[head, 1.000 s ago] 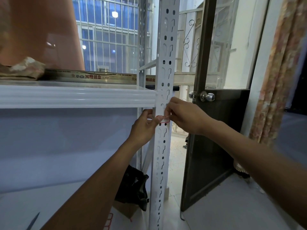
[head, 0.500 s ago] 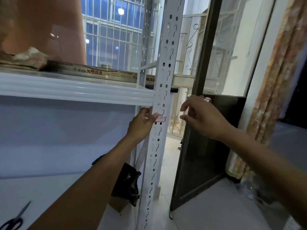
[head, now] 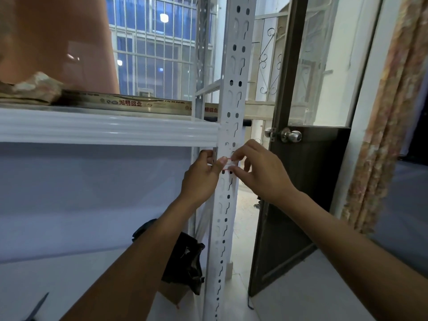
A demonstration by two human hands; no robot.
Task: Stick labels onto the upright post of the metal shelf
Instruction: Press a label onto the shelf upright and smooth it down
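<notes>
Open doorway (head: 245,205) right of post (head: 228,205)

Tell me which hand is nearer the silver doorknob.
Right. The right hand is at the post's door side, just below and left of the doorknob. The left hand is on the post's far side, farther away.

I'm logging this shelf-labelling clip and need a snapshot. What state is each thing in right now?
Label: red-edged, on the post just below the shelf, both hands touching it.
Post: upright, slotted holes uncovered except at the label.
Left hand: thumb pressing the label's left edge.
Right hand: fingers on the label's right edge.
Door: open, swung inward.
Shelf: in place, a printed bar lying on top.
</notes>
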